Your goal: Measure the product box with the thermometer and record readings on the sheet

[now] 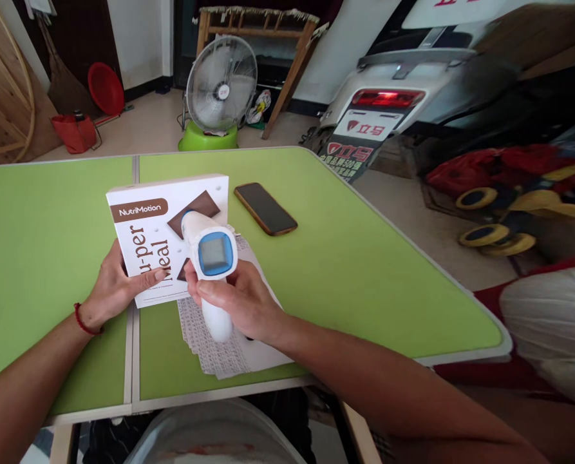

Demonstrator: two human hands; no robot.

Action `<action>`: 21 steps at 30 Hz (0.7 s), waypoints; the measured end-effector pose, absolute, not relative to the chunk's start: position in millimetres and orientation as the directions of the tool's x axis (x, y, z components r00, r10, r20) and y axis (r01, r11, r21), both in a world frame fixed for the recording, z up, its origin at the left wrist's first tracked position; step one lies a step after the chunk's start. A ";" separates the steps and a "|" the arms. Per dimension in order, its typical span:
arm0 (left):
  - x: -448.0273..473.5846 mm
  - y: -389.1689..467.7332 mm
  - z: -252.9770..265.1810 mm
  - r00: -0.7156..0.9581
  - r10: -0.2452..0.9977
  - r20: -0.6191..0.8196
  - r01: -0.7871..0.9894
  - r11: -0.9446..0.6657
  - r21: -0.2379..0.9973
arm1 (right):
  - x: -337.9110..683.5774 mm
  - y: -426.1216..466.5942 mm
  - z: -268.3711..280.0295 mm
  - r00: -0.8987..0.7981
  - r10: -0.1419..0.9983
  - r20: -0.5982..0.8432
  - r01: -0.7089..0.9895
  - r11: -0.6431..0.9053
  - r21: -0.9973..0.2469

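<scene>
My left hand (118,280) grips a white box (145,241) with brown "NutriMotion" lettering by its lower left side, thumb across the front. The box is tilted up above the green table (364,277). My right hand (243,293) is wrapped round the handle of a white infrared thermometer (218,321) with a blue-rimmed grey screen facing me. Its front end points at the face of the box; I cannot tell whether they touch. Beneath both lie papers (210,351) covered in small writing, partly hidden by the thermometer and my right hand.
A phone (266,209) lies on the table, right of the box. Beyond the table stand a fan (222,84) on a green stool (207,138), a red bucket (75,133) and a scooter (388,96). Yellow-wheeled things (485,235) are at the right.
</scene>
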State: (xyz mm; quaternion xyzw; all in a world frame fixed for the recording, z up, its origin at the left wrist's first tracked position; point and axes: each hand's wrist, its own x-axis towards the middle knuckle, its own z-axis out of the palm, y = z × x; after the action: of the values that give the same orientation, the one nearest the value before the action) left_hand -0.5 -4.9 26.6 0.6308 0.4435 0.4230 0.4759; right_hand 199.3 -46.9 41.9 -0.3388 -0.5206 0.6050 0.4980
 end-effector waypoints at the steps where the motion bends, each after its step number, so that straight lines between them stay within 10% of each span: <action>1: -0.6 -5.0 25.8 0.242 0.964 0.113 0.157 -0.154 0.976 | 198.9 -47.0 41.1 -0.274 0.956 0.100 -0.238 0.033 -0.971; 7: -2.3 -5.9 26.2 0.195 0.965 0.175 0.151 -0.206 0.967 | 211.1 -45.6 52.6 -0.351 0.925 0.144 -0.202 0.075 -0.976; 14: -10.0 7.3 32.5 0.128 0.915 0.382 0.211 -0.401 0.891 | 274.6 -22.2 54.1 -0.272 0.957 0.099 0.303 0.183 -0.935; 21: -19.4 19.9 26.3 0.100 0.894 0.437 0.238 -0.448 0.862 | 307.2 -1.5 13.7 -0.087 0.996 0.004 0.870 0.078 -0.488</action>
State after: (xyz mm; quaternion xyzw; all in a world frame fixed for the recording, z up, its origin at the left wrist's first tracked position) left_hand -19.4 19.9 26.3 0.6719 0.4213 0.5219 0.3141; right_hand 307.2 -1.5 13.7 -0.6535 -0.7138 0.1844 0.1717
